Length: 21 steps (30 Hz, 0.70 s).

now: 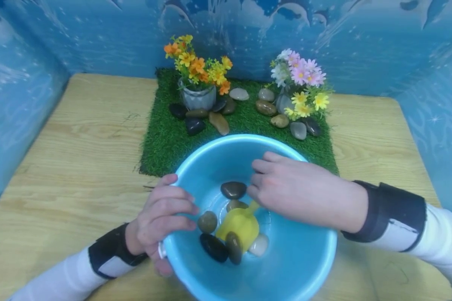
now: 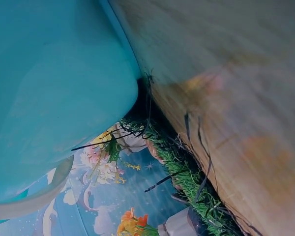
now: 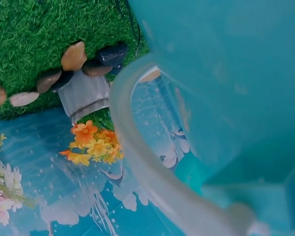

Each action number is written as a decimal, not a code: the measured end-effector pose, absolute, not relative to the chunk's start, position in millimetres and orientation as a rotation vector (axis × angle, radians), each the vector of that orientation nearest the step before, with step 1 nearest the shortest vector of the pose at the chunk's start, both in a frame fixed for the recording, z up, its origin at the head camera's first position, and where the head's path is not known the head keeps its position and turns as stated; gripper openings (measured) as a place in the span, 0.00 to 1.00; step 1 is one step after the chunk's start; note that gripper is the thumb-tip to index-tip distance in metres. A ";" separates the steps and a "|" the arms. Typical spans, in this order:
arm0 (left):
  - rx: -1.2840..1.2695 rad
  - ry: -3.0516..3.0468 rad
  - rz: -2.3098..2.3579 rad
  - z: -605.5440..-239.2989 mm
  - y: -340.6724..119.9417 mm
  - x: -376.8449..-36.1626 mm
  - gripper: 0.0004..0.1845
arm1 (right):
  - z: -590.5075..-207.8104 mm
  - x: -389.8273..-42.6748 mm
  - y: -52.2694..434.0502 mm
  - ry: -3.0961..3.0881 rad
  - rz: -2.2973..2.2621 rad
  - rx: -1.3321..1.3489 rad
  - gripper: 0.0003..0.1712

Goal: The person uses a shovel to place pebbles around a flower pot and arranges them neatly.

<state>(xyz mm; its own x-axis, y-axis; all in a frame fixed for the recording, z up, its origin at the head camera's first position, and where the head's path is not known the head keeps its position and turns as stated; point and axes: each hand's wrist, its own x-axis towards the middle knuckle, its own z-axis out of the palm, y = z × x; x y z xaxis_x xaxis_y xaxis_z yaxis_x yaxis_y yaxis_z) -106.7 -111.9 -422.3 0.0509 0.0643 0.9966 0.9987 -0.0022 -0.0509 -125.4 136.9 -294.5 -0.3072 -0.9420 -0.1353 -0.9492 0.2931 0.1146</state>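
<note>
A light blue bucket (image 1: pixel 297 267) stands on the table, with several smooth stones at its bottom. My left hand (image 1: pixel 165 215) grips its left rim, fingers over the edge. Inside, my right hand (image 1: pixel 297 184) holds the handle of a yellow toy shovel (image 1: pixel 245 223). The shovel's blade lies among the stones, and a brown stone (image 1: pixel 234 247) overlaps it. Around the blade are a black stone (image 1: pixel 214 247), a pale stone (image 1: pixel 259 245), a grey-brown stone (image 1: pixel 207 221) and a dark brown stone (image 1: pixel 233 190). My right fingertips are hidden behind the hand.
Behind the bucket lies a green turf mat (image 1: pixel 162 146). On it stand a grey pot (image 1: pixel 199 98) of orange flowers and a second pot (image 1: pixel 283 102) of pink and yellow flowers, ringed by stones. A pale curved handle (image 3: pixel 142 162) crosses the right wrist view. Blue patterned walls enclose the table.
</note>
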 end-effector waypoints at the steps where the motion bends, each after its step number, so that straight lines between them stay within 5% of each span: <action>1: -1.279 -1.222 -1.141 -422.6 -111.9 -106.4 0.33 | -294.9 -125.4 137.1 2.491 0.268 -1.816 0.09; 21: -1.229 -1.192 -1.168 -412.3 -103.7 -104.6 0.31 | -294.2 -128.9 137.8 2.483 0.102 -1.841 0.10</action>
<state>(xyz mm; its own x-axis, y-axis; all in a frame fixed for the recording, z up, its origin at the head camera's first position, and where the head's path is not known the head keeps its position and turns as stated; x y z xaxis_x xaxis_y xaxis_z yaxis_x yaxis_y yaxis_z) -104.6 -103.7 -412.3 0.0399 0.0112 0.9991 0.9992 0.0092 -0.0400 -128.9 137.8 -294.2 -0.2906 -0.9536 -0.0790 -0.9569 0.2896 0.0236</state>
